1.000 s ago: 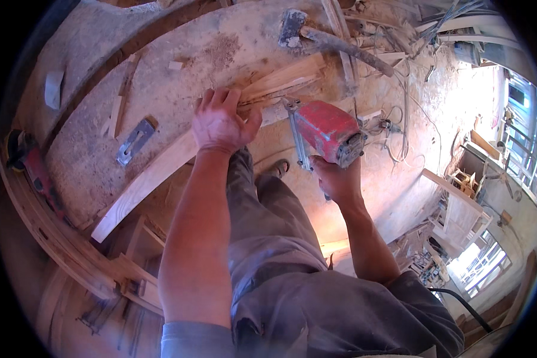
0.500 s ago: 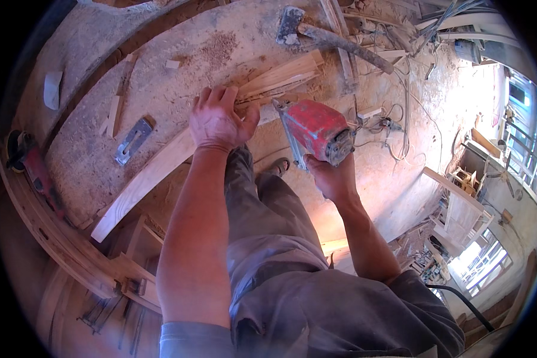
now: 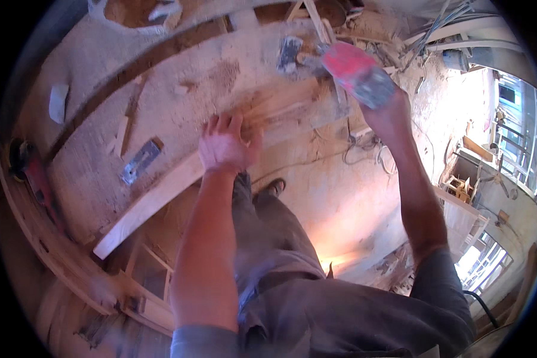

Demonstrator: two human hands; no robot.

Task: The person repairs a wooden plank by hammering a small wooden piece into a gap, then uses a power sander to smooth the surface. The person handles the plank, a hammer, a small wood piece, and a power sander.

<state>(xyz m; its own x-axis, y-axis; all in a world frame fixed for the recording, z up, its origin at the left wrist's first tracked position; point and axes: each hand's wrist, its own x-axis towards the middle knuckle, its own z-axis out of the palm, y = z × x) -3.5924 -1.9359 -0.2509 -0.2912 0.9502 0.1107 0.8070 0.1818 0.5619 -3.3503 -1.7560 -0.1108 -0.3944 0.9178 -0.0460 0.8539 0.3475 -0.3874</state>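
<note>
My left hand [image 3: 227, 146] rests with fingers spread on the edge of a long, slightly curved wooden board [image 3: 143, 206] along the bench's near side. Thin wood strips [image 3: 283, 104] lie just beyond its fingertips. My right hand [image 3: 388, 116] is closed round a red tool with a dark end, seemingly a nail gun [image 3: 355, 65], raised over the far right part of the bench and smeared by motion. Behind it is a hammer [image 3: 289, 55], its handle mostly hidden.
A dusty curved wooden bench [image 3: 179, 125] carries a flat metal tool [image 3: 141, 161], a narrow stick [image 3: 128, 122] and a whitish scrap [image 3: 58, 103]. At the left rim sits a red angle grinder [image 3: 39, 185]. Cables [image 3: 388, 158] trail over the floor on the right.
My right hand has lifted the nail gun away from the strips, up and right toward the hammer. My left hand stays on the board; the whole view has shifted slightly.
</note>
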